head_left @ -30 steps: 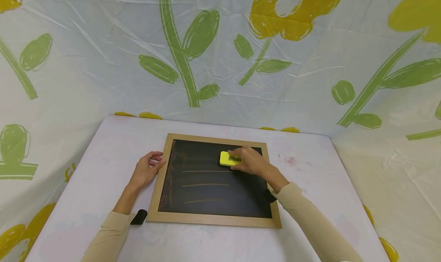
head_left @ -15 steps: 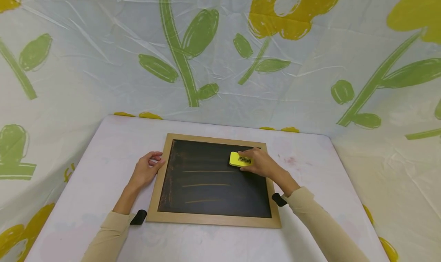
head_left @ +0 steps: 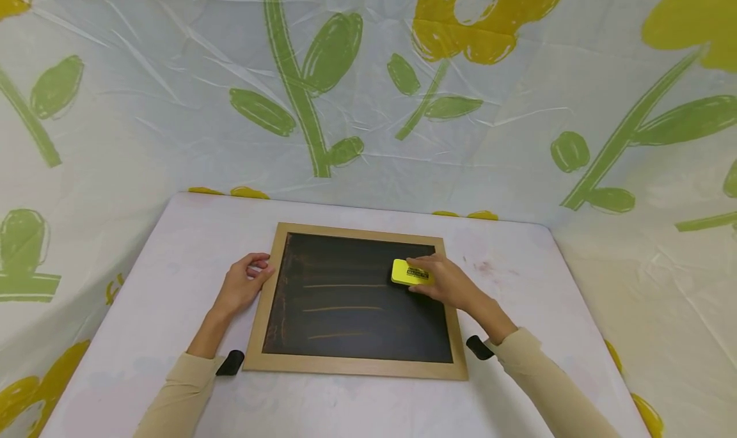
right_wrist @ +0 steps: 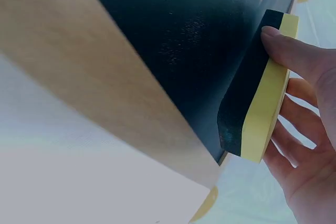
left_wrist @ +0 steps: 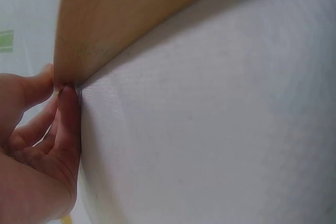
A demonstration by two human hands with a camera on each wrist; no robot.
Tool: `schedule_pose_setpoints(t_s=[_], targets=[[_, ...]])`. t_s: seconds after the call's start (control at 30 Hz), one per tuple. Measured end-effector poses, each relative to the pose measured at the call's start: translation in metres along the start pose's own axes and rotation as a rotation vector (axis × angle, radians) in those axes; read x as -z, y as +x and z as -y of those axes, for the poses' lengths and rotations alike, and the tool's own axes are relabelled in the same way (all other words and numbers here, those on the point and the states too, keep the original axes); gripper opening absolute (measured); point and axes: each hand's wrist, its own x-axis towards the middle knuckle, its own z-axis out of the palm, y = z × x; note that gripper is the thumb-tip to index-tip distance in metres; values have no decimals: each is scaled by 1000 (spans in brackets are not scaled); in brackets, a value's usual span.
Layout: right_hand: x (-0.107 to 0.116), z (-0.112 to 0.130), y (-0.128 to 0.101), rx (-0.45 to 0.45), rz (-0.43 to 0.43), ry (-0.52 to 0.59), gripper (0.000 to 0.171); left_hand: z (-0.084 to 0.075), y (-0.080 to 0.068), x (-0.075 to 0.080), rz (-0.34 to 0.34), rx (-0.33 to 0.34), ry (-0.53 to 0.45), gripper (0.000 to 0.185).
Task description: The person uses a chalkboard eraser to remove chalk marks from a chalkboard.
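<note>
A chalkboard (head_left: 345, 336) in a light wooden frame lies on the table, with several thin orange-brown chalk lines across its dark surface. My right hand (head_left: 448, 282) grips a yellow and black board eraser (head_left: 404, 272) over the right part of the board. In the right wrist view, the thumb (right_wrist: 289, 51) presses the eraser's black felt side and the other fingers wrap behind its yellow back. At the left edge of the frame (left_wrist: 105, 19), my left hand (head_left: 242, 286) pinches the wood between thumb and curled fingers.
The board rests on a white, faintly patterned table (head_left: 512, 265). Behind and beside it hangs a white cloth (head_left: 190, 137) printed with yellow flowers and green leaves. Beige sleeves (head_left: 178, 390) cover both forearms, and a black piece (head_left: 230, 362) juts from each wrist.
My right hand has carried the eraser to the right and slightly nearer the body. The left hand stays at the frame's left edge, and the chalk lines look the same.
</note>
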Motion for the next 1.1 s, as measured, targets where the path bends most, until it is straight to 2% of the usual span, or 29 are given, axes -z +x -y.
schedule_pose_setpoints(t_s=[0.33,0.5,0.77,1.1], targets=[[2,3,-17,-35,44,-4,61,5,3,0,22,27,0,39],[-2,1,-21,-9,37,11,60,3,3,0,22,28,6,39],[-8,3,-17,6,22,52,62,3,3,-2,27,39,3,39],[-11,11,-6,33,33,22,63,6,4,-1,14,26,1,40]])
